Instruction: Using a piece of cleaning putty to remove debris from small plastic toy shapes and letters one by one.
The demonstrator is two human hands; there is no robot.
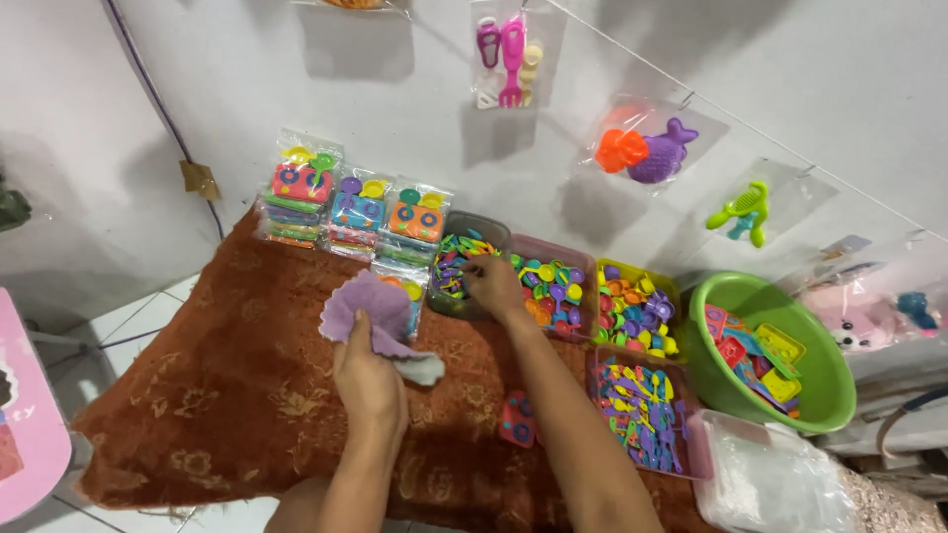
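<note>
Item: purple scalloped toy plate (pixel 367 304), thin moulded plastic, held by the left hand (pixel 367 380) above the rust-brown patterned cloth (pixel 227 395), with the fingers closed on its near edge and a pale second piece (pixel 420 367) just beneath it. It is judged light, stiff and somewhat slick, best pinched at the rim, where the scallops give purchase. The right hand (pixel 494 286) is set at the rim of the dark tub of small coloured toy parts (pixel 464 262), fingers curled down into the pieces (whether one is gripped cannot be told). Those parts are judged very light and easily scattered. Adjacent: a pink tub (pixel 553 286), a yellow tub (pixel 637 311), a green basin (pixel 770 350), and stacked bagged toy sets (pixel 355 212).
</note>
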